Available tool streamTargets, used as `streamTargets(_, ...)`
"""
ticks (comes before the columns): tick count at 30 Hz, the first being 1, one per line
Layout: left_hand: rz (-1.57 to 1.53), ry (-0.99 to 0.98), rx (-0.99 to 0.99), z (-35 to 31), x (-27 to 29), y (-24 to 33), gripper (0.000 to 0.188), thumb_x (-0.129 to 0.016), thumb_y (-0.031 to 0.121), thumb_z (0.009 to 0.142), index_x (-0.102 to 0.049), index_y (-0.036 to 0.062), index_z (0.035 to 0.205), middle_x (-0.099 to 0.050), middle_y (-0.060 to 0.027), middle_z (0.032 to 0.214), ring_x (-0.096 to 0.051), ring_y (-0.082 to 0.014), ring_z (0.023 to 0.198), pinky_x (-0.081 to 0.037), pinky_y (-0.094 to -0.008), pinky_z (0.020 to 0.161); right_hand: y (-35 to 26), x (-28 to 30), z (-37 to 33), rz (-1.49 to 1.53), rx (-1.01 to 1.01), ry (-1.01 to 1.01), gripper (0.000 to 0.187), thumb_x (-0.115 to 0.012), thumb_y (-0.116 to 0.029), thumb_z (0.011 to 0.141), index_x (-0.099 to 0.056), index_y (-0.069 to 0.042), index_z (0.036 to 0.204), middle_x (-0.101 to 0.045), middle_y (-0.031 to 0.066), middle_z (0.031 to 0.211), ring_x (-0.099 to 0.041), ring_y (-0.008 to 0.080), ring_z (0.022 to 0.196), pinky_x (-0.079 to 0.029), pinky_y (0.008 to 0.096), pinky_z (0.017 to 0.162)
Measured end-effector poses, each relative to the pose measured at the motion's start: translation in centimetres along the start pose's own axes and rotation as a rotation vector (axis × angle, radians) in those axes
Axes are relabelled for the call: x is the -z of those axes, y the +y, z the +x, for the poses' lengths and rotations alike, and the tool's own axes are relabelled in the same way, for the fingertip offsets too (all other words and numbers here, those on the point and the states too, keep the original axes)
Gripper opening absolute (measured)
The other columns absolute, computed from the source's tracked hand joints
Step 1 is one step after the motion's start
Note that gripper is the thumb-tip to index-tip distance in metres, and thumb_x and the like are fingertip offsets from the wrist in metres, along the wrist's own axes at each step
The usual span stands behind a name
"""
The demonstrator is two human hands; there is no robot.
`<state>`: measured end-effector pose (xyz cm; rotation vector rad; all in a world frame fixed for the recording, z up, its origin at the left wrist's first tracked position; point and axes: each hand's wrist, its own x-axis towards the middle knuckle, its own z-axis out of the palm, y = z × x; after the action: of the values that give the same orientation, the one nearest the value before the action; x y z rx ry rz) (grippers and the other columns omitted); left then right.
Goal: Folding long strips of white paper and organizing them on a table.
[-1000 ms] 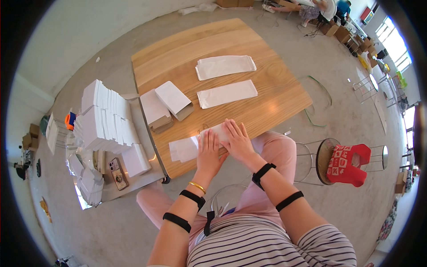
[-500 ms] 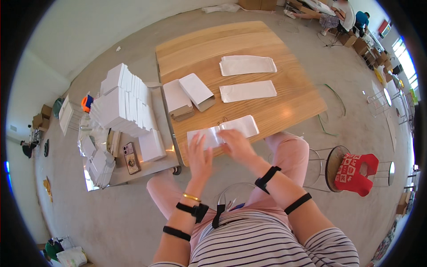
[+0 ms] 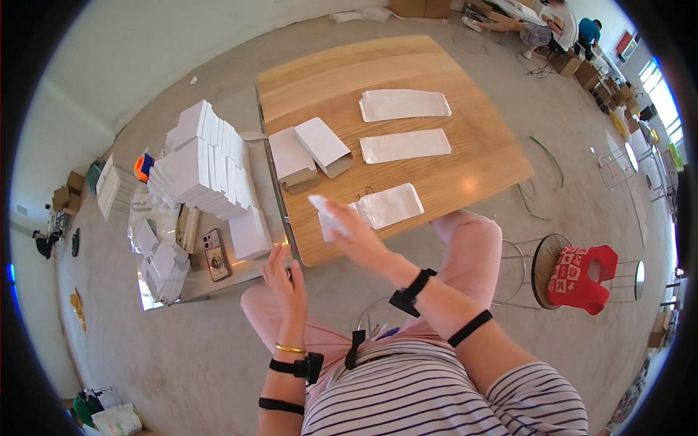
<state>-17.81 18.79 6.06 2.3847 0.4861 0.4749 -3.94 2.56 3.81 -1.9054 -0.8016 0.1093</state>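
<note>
A flat white paper sleeve (image 3: 394,207) lies at the near edge of the wooden table, a thin dark cord by its far edge. My right hand (image 3: 352,236) is over the sleeve's left end, fingers closed on it; a white corner sticks up past the fingertips. How the fingers grip it is partly hidden. Off the table's near left corner, my left hand (image 3: 286,282) is empty, its fingers apart. Two stacks of similar white sleeves, a middle stack (image 3: 406,146) and a far stack (image 3: 405,105), lie beyond. Left of them are white cartons (image 3: 323,147).
A metal cart (image 3: 275,218) adjoins the wooden table (image 3: 342,69) on the left. It bears a tall pile of white boxes (image 3: 207,160) and a phone (image 3: 216,254). A stool (image 3: 547,265) with a red bag (image 3: 582,280) stands right. People (image 3: 563,29) sit far off.
My left hand has left the sleeve and drawn back toward me and left. My right hand has moved left onto the sleeve's left end, where a white corner now stands up.
</note>
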Motion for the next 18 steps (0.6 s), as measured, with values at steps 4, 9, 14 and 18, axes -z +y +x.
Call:
streamTargets(4,-0.179,-0.048,-0.203,2.0,-4.6,2.9,0.055,-0.057,0.025,0.097,-0.04,0.0033,0.144,-0.031,-0.0217,0.154,-0.03,-0.0396,0.142,-0.018,-0.0498,0.119,2.8,7.4,-1.6,0.823,-0.276,0.231,0.049,-0.052,-0.022,0.102,-0.043,-0.001,0.145,-0.04,0.0087,0.153,-0.04,0.0236,0.137,-0.027,0.0378,0.117)
streamTargets(9,0.151,-0.24,-0.413,2.3,-10.6,5.5,0.076,-0.06,0.027,0.093,-0.023,-0.0021,0.153,-0.015,-0.027,0.16,-0.015,-0.0449,0.148,-0.015,-0.0513,0.121,5.8,12.5,-4.4,1.005,-0.378,0.41,0.054,-0.045,-0.031,0.104,-0.037,-0.004,0.151,-0.038,0.0052,0.154,-0.036,0.0195,0.139,-0.025,0.0373,0.118)
streamTargets(14,0.339,-0.328,-0.424,2.4,-14.3,6.2,0.077,-0.055,0.033,0.096,-0.018,-0.0015,0.155,-0.008,-0.0281,0.161,-0.007,-0.0455,0.15,-0.011,-0.0521,0.121,8.4,13.6,-7.2,1.163,-0.371,0.575,0.059,-0.042,-0.038,0.104,-0.033,-0.006,0.153,-0.038,0.0016,0.154,-0.036,0.0173,0.138,-0.022,0.0379,0.118)
streamTargets(18,0.339,-0.375,-0.441,2.5,-15.3,6.5,0.077,-0.053,0.037,0.097,-0.019,-0.0013,0.155,-0.008,-0.0283,0.161,-0.008,-0.0449,0.15,-0.01,-0.0518,0.122,9.4,14.2,-8.1,1.178,-0.417,0.661,0.06,-0.043,-0.038,0.103,-0.033,-0.007,0.153,-0.038,0.0013,0.153,-0.035,0.0172,0.138,-0.022,0.0375,0.118)
